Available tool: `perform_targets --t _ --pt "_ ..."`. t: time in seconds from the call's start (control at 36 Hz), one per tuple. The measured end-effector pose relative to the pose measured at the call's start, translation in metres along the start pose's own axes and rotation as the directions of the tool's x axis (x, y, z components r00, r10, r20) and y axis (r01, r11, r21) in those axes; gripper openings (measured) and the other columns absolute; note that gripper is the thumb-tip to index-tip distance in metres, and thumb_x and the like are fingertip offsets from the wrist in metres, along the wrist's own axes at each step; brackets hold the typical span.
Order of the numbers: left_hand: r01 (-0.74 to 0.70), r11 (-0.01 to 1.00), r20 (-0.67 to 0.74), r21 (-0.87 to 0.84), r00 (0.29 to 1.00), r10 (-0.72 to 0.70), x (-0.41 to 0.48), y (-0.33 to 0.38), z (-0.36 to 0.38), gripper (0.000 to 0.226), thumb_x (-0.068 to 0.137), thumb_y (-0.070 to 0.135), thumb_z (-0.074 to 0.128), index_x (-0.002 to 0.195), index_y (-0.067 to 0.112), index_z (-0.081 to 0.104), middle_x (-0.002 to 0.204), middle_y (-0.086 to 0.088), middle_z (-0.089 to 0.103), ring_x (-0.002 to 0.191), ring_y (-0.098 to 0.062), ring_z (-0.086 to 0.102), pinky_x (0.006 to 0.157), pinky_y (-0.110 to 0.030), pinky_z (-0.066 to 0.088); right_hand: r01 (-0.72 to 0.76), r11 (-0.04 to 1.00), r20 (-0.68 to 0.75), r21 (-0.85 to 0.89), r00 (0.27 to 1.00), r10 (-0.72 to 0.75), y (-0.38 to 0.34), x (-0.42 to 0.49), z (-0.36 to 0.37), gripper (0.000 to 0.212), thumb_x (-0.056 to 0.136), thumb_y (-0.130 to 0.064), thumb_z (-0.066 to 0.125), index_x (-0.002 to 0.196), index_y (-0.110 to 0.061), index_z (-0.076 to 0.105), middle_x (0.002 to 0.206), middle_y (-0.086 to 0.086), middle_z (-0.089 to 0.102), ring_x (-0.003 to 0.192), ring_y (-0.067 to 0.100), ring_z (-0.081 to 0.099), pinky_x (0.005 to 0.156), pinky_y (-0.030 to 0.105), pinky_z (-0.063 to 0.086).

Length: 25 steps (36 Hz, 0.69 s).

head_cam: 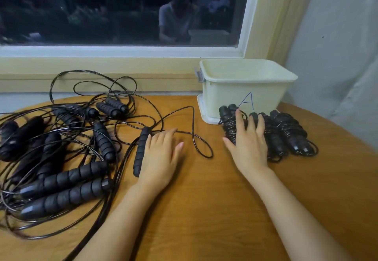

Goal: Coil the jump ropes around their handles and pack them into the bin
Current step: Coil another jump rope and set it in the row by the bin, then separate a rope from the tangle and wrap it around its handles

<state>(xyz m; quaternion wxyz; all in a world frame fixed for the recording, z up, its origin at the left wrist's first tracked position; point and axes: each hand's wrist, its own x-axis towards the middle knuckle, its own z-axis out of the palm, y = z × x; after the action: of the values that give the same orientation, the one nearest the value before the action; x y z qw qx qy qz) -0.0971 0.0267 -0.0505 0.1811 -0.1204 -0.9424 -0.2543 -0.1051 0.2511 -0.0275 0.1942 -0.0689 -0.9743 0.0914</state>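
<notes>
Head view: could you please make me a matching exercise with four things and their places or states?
Things:
1 bin
2 coiled ropes
3 loose ropes
4 left hand

Places or states:
a tangled at the left of the table
b flat beside a single handle
c marked with an A
d bundled in front of the bin

Pairs: 1-c; 2-d; 3-a; 4-b

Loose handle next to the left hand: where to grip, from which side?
Grip the handle mid-barrel, from above on its right, where the left hand lies. It lies flat, its cord leaves the far end, and tangled ropes crowd its left.
</notes>
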Motion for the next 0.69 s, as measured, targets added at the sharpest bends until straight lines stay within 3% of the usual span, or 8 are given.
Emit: perform_targets --t 0.08,0.14,0.31,0.5,0.58,0.69 --pt "-0.010 0.995 0.054 0.098 0.999 0.004 0.000 -0.002 0.001 0.069 0.094 0.061 0.012 0.146 0.025 0.040 0.145 0.004 0.049 0.139 -0.016 0.036 0.122 -0.039 0.007 0.015 0.995 0.010 -0.102 1.000 -0.014 0.005 0.002 0.014 0.081 0.096 -0.049 0.052 0.159 -0.021 0.008 0.161 0.024 0.017 0.150 0.044 0.000 0.122 0.051 0.007" --pt "-0.011 0.993 0.070 0.121 0.998 0.003 0.000 -0.001 0.001 0.068 0.095 0.061 0.013 0.147 0.026 0.039 0.146 0.005 0.048 0.140 -0.015 0.035 0.122 -0.040 0.005 0.048 0.994 -0.011 -0.103 0.999 -0.049 0.008 0.000 0.022 0.078 0.096 -0.045 0.055 0.158 -0.025 0.012 0.162 0.021 0.018 0.150 0.044 0.004 0.121 0.054 0.000" --pt "0.005 0.991 0.113 0.137 0.993 -0.020 0.000 0.001 -0.002 0.052 0.101 0.050 0.030 0.147 0.027 0.039 0.148 0.006 0.045 0.141 -0.014 0.032 0.123 -0.040 0.001 0.006 0.988 -0.038 -0.155 0.999 -0.012 0.011 0.003 0.027 0.076 0.096 -0.040 0.056 0.158 -0.023 0.014 0.161 0.020 0.022 0.150 0.042 0.009 0.119 0.058 -0.002" --pt "0.003 0.993 0.114 0.121 0.993 -0.017 0.000 0.000 -0.003 0.049 0.101 0.047 0.034 0.146 0.029 0.040 0.148 0.008 0.045 0.142 -0.012 0.032 0.123 -0.040 0.001 0.003 0.992 -0.030 -0.126 1.000 -0.007 0.016 0.003 0.028 0.081 0.094 -0.048 0.056 0.158 -0.024 0.014 0.161 0.020 0.022 0.150 0.041 0.009 0.119 0.058 -0.002" --pt "-0.013 0.996 0.043 0.092 0.999 0.009 0.000 0.000 -0.005 0.043 0.102 0.041 0.039 0.141 0.027 0.048 0.143 0.007 0.051 0.138 -0.014 0.038 0.123 -0.042 0.008 0.030 0.998 -0.037 -0.048 0.999 -0.032 0.018 0.000 0.023 0.080 0.094 -0.053 0.053 0.158 -0.023 0.016 0.162 0.020 0.018 0.150 0.042 0.006 0.119 0.056 -0.001" --pt "0.042 0.989 -0.126 0.140 0.992 -0.025 -0.006 0.000 -0.014 0.036 0.097 0.030 0.052 0.131 0.020 0.059 0.135 -0.001 0.059 0.127 -0.025 0.051 0.113 -0.046 0.032 0.117 0.990 -0.146 0.078 0.984 -0.105 0.009 -0.007 0.009 0.069 0.094 -0.037 0.061 0.153 -0.018 0.033 0.159 0.015 0.030 0.149 0.038 0.017 0.121 0.055 0.010"
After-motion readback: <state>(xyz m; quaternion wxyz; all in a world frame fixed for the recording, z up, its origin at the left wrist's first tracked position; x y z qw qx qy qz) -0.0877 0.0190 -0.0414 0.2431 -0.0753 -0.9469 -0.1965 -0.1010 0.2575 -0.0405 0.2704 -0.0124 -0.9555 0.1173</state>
